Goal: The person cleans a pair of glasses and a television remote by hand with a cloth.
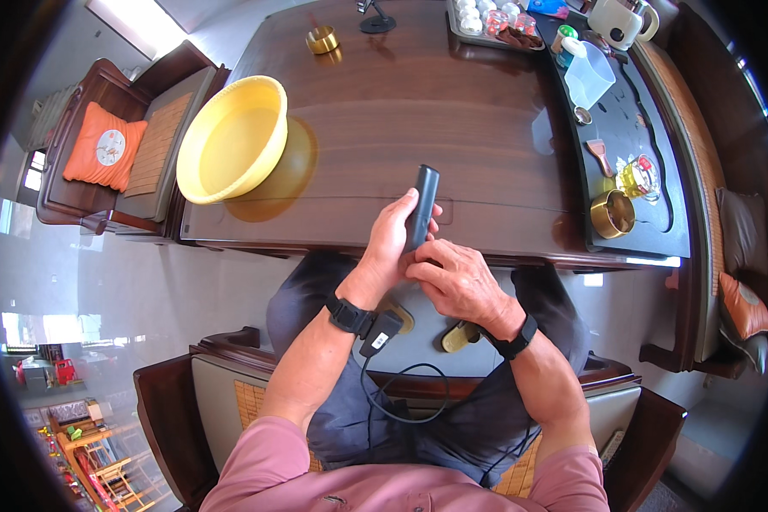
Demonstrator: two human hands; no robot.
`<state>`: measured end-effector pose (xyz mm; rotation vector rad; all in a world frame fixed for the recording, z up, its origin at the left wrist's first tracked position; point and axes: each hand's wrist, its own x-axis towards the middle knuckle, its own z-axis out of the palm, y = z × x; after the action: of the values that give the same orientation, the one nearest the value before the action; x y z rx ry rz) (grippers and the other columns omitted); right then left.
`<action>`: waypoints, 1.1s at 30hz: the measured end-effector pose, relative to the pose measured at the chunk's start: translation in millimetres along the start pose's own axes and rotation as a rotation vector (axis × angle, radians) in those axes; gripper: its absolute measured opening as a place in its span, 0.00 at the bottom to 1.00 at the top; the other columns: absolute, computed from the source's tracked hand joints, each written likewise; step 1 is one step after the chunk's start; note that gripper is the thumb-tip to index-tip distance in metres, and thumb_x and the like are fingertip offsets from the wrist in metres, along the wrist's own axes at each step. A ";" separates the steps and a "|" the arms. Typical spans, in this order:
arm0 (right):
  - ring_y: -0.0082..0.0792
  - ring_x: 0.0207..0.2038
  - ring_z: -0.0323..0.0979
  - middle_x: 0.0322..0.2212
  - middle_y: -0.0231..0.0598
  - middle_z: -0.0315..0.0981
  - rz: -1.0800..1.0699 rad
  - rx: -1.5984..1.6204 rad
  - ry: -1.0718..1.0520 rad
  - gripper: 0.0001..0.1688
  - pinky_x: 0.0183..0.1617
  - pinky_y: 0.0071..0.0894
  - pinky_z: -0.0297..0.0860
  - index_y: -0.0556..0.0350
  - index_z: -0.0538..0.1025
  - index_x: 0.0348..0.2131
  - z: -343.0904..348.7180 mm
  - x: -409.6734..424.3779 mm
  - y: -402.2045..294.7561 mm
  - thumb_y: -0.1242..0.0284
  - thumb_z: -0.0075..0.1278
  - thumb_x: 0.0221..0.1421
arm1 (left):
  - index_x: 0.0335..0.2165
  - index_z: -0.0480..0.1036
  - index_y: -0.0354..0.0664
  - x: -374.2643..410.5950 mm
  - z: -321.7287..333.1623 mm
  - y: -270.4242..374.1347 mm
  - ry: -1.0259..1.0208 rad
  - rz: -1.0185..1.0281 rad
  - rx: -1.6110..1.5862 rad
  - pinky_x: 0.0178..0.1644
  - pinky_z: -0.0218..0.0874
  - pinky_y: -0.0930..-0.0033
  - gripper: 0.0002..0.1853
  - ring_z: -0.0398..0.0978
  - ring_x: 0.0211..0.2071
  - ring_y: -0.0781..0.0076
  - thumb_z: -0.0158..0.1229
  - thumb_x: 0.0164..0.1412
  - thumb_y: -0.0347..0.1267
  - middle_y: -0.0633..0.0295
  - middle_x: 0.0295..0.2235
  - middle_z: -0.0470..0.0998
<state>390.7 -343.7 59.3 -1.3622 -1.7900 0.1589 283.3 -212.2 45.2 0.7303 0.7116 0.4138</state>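
Note:
My left hand (393, 232) is wrapped around a slim dark handheld device (424, 203), held tilted up over the front edge of the dark wooden table (384, 141). The thumb lies along its left side and fingertips show on the right. My right hand (459, 276) is bent in at the device's lower end, with its fingers curled against the left palm. What lies between those right fingers is hidden. Both wrists wear black straps. A black box (381, 333) sits on the left strap, and a black cable (416, 419) loops from it over my lap.
A yellow plastic basin (233, 137) stands at the table's left edge. At right, a black tea tray (653, 192) bears a brass pot (612, 214), a glass pot (640, 177) and a translucent pitcher (590, 75). A brass ashtray (322, 40) and a small black stand (377, 24) are farther back.

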 end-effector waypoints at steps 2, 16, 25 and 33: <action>0.44 0.36 0.77 0.33 0.36 0.74 0.052 0.006 0.067 0.16 0.38 0.38 0.76 0.49 0.80 0.32 -3.8 0.0 1.0 0.84 0.57 0.41 | 0.41 0.75 0.37 -0.2 -1.9 5.1 0.020 -0.014 -0.043 0.39 0.71 0.68 0.22 0.77 0.32 0.71 0.46 0.75 0.46 0.58 0.34 0.79; 0.47 0.38 0.76 0.34 0.43 0.74 0.245 0.136 0.200 0.12 0.41 0.39 0.74 0.57 0.80 0.34 -18.2 9.1 9.2 0.87 0.56 0.47 | 0.39 0.75 0.39 -3.1 11.5 -3.2 0.002 0.073 -0.038 0.34 0.70 0.69 0.20 0.76 0.29 0.74 0.47 0.75 0.45 0.62 0.31 0.78; 0.52 0.43 0.77 0.36 0.46 0.78 0.418 0.488 -0.650 0.12 0.47 0.44 0.72 0.58 0.82 0.34 -12.4 -15.6 9.9 0.80 0.53 0.47 | 0.55 0.69 0.40 8.4 -2.6 23.9 0.090 0.224 0.250 0.31 0.69 0.72 0.18 0.76 0.29 0.72 0.52 0.71 0.37 0.56 0.38 0.80; 0.50 0.43 0.77 0.37 0.44 0.79 0.544 0.142 -0.670 0.14 0.45 0.46 0.72 0.55 0.82 0.33 -27.6 -36.3 22.9 0.83 0.50 0.44 | 0.59 0.67 0.46 29.4 -28.1 28.1 0.524 0.753 1.429 0.55 0.66 0.52 0.32 0.74 0.49 0.45 0.64 0.57 0.28 0.47 0.47 0.73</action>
<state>427.6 -375.4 43.9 -1.7924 -1.8128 1.1237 280.8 -163.4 37.7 2.3327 1.2009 0.7843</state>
